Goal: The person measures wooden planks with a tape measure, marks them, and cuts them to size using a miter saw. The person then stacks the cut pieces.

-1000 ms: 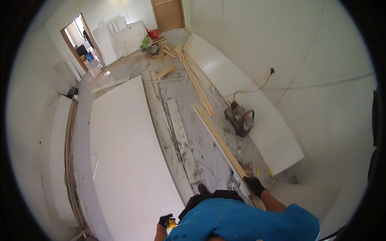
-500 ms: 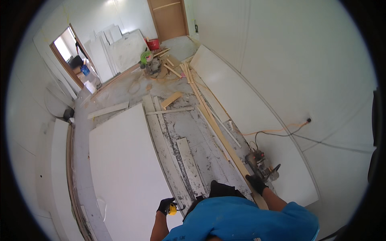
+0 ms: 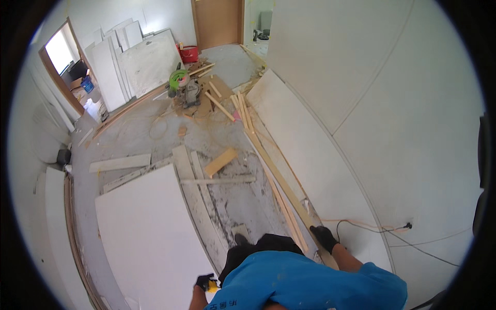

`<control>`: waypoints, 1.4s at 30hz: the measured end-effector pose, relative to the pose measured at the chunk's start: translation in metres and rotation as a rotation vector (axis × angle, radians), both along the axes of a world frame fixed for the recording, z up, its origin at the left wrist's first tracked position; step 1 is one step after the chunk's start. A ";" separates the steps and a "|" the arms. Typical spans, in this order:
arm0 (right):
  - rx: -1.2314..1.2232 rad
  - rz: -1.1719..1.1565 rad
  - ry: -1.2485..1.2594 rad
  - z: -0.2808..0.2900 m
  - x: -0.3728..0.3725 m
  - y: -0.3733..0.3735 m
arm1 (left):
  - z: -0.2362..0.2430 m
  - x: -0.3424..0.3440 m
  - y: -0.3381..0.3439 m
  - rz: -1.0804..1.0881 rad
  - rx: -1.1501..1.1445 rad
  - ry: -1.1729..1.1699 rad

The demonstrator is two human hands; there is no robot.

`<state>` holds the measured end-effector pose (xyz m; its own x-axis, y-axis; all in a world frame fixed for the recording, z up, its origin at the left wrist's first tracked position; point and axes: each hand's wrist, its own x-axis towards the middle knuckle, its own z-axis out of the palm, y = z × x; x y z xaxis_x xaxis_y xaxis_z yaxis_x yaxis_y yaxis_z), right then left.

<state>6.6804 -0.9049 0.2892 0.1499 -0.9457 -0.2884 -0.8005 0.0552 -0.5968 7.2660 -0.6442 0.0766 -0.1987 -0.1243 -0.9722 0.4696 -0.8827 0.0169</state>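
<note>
My left hand (image 3: 204,282), in a black glove, is closed round a yellow tape measure (image 3: 212,285) beside the large white panel. My right hand (image 3: 324,238), gloved too, grips the near part of a long, narrow wooden board (image 3: 281,181). The board slants away from me to the far left. Its nearest end is partly hidden by my arm and blue shirt. Two thinner wooden strips (image 3: 285,206) lie on the floor just left of it.
A large white panel (image 3: 150,237) lies at the left, another (image 3: 315,150) at the right along the wall. Black and orange cables (image 3: 361,226) run to a wall socket. Further off stand a green mitre saw (image 3: 181,82), a red bucket (image 3: 189,53) and leaning panels (image 3: 150,62).
The wooden board has come apart from the strips, which now show to its left. My view has shifted, and the power tool near my right hand is no longer visible.
</note>
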 end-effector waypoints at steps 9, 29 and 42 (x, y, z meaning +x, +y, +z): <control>0.131 -0.154 -0.046 -0.020 0.091 -0.213 | 0.178 0.111 -0.533 -0.037 -0.606 -0.352; 0.370 -0.391 0.057 0.022 0.294 -0.810 | 0.056 0.296 -0.897 -0.066 -0.006 -0.208; 0.330 -0.567 -0.014 0.064 0.382 -1.130 | 0.207 0.269 -1.537 -0.393 -0.659 -0.137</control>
